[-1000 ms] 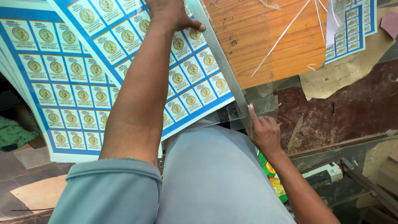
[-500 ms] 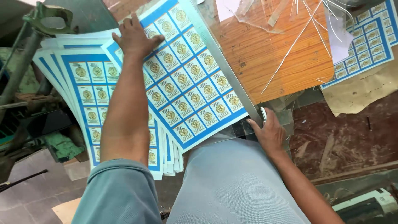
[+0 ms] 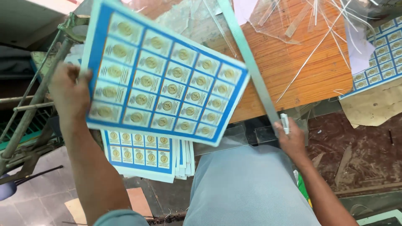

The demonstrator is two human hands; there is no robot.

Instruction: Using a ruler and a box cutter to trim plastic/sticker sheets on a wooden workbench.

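My left hand (image 3: 69,94) grips the left edge of a blue-bordered sheet (image 3: 163,92) printed with rows of gold round labels. The sheet is lifted and tilted above a stack of like sheets (image 3: 142,155) that hangs over the table's near edge. My right hand (image 3: 293,140) rests at the near end of a long metal ruler (image 3: 251,62), with its fingers closed on a small white tool (image 3: 284,123). The ruler lies diagonally across a wooden board (image 3: 301,67).
Clear plastic strips and offcuts (image 3: 310,21) lie on the board's far side. Another label sheet (image 3: 383,54) and brown paper (image 3: 372,106) are at the right. A green metal frame (image 3: 37,96) stands at the left. My grey-trousered lap (image 3: 247,184) is below.
My left hand has picked the top sheet up off the stack and swung it to the left. My right hand has stayed at the ruler's near end.
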